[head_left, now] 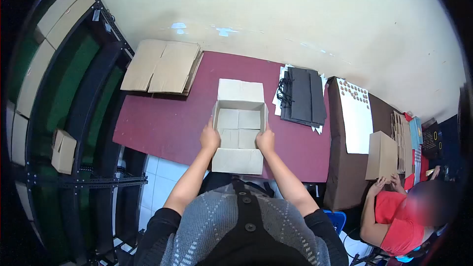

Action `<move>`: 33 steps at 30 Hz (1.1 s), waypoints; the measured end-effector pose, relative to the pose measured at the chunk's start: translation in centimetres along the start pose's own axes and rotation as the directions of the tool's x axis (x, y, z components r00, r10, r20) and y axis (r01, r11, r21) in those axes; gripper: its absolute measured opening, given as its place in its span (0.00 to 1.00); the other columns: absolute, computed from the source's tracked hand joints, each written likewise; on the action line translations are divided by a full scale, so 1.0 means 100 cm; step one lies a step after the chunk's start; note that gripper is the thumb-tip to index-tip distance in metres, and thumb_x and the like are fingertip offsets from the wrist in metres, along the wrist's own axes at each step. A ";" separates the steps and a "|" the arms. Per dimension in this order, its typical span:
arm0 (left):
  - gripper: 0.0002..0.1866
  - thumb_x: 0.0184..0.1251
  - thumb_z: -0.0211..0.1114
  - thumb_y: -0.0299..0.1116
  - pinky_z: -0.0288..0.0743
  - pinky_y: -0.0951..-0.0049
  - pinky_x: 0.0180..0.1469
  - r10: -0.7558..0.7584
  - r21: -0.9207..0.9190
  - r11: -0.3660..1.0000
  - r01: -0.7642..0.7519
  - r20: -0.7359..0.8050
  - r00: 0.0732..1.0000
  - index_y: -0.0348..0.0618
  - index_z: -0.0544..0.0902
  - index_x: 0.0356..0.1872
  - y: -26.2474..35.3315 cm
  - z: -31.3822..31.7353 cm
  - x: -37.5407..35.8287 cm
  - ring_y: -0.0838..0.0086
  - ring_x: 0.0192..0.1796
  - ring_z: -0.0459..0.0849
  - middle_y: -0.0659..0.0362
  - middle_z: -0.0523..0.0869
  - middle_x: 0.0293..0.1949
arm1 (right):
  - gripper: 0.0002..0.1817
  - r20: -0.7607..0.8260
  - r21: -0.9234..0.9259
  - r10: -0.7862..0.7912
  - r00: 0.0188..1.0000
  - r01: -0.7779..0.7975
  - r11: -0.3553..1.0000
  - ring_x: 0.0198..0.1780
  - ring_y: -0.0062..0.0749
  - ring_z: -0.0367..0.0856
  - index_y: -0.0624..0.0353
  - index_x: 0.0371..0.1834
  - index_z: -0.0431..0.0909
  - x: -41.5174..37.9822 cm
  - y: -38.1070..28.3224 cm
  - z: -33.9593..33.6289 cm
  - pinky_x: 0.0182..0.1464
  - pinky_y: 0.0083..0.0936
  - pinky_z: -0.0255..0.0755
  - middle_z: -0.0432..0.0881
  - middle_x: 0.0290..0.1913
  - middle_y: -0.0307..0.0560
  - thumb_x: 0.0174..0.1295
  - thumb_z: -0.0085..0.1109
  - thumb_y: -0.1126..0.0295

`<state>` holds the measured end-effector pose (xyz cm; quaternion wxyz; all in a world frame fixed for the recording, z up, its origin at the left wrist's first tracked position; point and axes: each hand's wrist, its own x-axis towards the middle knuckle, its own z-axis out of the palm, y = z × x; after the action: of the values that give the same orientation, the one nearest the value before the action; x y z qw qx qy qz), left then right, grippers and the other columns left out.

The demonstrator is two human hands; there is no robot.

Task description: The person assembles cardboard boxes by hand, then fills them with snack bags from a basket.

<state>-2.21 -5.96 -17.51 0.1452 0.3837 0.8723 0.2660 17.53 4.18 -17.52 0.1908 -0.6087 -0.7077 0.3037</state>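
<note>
An open cardboard box point(238, 138) stands on the maroon table point(162, 122) near its front edge, with one flap folded out at the back and one at the front. The inside of the box shows nothing in it. My left hand point(210, 137) grips its left side, and my right hand point(265, 139) grips its right side. Flattened cardboard point(167, 69) is stacked at the table's back left. Black folded bags point(304, 96) with cords lie on white sheets at the back right.
On the right, a brown table point(342, 167) bears a white sheet with small brown pieces point(355, 118). A co-worker in red point(394, 221) holds a closed cardboard box point(381, 155) there. Dark shelves point(88, 103) with boxes stand left. A blue bin point(336, 219) is below.
</note>
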 end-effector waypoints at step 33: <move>0.31 0.58 0.48 0.22 0.72 0.51 0.50 0.172 -0.245 0.964 -0.107 0.262 0.950 0.41 0.58 0.67 -0.016 -0.006 0.023 0.41 0.46 0.79 0.33 0.80 0.40 | 0.15 -0.105 0.073 0.105 0.989 -0.097 0.993 0.43 0.65 0.78 0.72 0.43 0.75 -0.004 -0.004 0.000 0.45 0.47 0.72 0.78 0.35 0.73 0.56 0.54 0.72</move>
<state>-4.96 -5.38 -18.01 0.2912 0.4594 0.7772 0.3166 17.35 3.77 -17.24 0.2337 -0.6525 -0.6539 0.3033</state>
